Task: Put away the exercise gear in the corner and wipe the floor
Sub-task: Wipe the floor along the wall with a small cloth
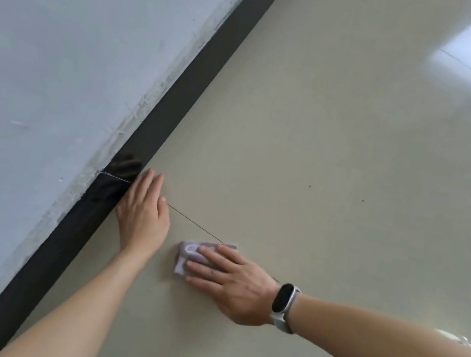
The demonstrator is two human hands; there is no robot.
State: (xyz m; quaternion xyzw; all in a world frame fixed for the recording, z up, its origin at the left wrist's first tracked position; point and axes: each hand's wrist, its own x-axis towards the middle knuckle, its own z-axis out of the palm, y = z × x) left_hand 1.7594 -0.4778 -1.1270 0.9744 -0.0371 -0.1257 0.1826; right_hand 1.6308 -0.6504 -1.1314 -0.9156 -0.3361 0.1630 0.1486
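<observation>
**Cloth flat on the floor by the skirting**

Head view: your right hand (226,280) presses a folded pale lilac cloth (190,255) onto the glossy beige floor (321,160), fingers (211,255) straight and slightly spread across it. The cloth carries a faint lighter pattern; no writing is readable. Its long axis runs roughly toward the dark skirting (179,94). Your left hand (143,213) rests flat just beside it, fingers together, fingertips at the skirting. A black band (284,298) wraps your right wrist.
</observation>
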